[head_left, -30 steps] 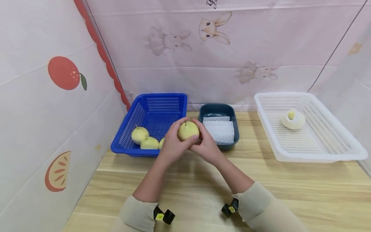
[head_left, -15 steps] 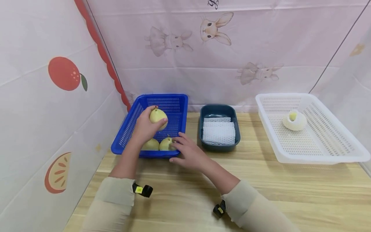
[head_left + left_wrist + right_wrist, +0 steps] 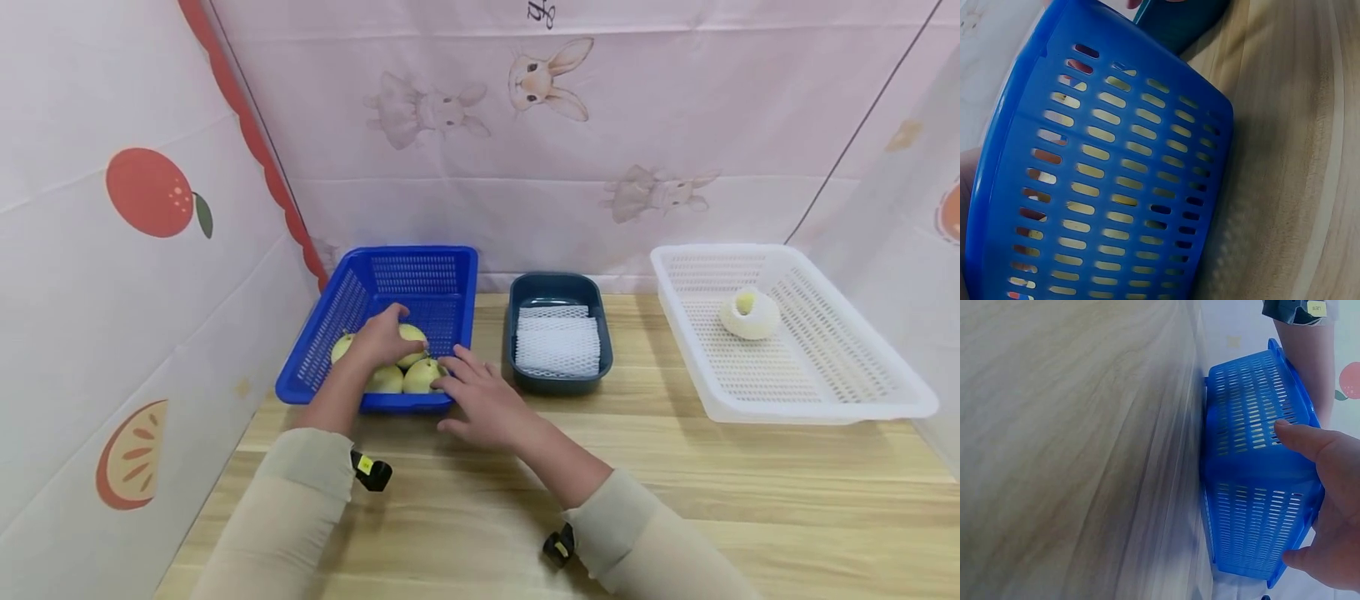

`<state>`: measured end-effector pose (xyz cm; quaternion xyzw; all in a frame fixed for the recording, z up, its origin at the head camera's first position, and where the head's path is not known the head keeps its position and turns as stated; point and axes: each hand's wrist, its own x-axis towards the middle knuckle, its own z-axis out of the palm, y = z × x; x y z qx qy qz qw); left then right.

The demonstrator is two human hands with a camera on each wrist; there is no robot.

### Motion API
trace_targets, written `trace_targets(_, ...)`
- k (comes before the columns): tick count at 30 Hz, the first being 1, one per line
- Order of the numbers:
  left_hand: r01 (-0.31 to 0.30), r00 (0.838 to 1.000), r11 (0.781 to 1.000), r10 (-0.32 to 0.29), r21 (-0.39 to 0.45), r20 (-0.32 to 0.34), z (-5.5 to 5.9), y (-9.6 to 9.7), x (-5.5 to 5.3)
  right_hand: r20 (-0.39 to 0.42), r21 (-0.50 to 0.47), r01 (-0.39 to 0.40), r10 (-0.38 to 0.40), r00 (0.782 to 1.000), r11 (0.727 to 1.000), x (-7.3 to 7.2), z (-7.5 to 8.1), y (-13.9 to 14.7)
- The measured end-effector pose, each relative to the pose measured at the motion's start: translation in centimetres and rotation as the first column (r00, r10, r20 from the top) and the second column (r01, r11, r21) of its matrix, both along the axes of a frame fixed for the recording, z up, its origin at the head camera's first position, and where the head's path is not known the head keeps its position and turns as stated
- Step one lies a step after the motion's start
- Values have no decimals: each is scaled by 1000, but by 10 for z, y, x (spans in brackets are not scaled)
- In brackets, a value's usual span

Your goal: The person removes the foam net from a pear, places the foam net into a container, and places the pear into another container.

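Observation:
A blue slotted basket (image 3: 408, 252) stands at the left of the wooden table with several yellow-green pears in it. My left hand (image 3: 381, 337) reaches into it and grips one pear (image 3: 413, 336) from above, low among the others. Two more pears (image 3: 422, 377) lie against the near wall. My right hand (image 3: 467, 390) lies open at the basket's near right corner, its fingers (image 3: 1304, 440) touching the outer wall (image 3: 1254, 487). The left wrist view shows only the basket's slotted wall (image 3: 1116, 187).
A dark teal tray (image 3: 555, 280) with white foam nets (image 3: 558, 342) sits right of the blue basket. Further right a white basket (image 3: 810, 411) holds one foam-wrapped pear (image 3: 748, 315). Printed walls close in at the left and back.
Both hands held one pear over the table; the left hand carried it over the blue basket and lowered it among the others. The right hand let go and moved to the basket's corner.

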<state>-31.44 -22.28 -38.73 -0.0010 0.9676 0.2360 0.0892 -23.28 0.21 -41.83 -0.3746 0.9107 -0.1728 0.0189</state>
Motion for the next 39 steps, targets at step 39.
trace_targets(39, 307, 867, 950, -305, -60, -394, 32, 123, 52, -70, -180, 65, -78, 994, 982, -13, 8, 96)
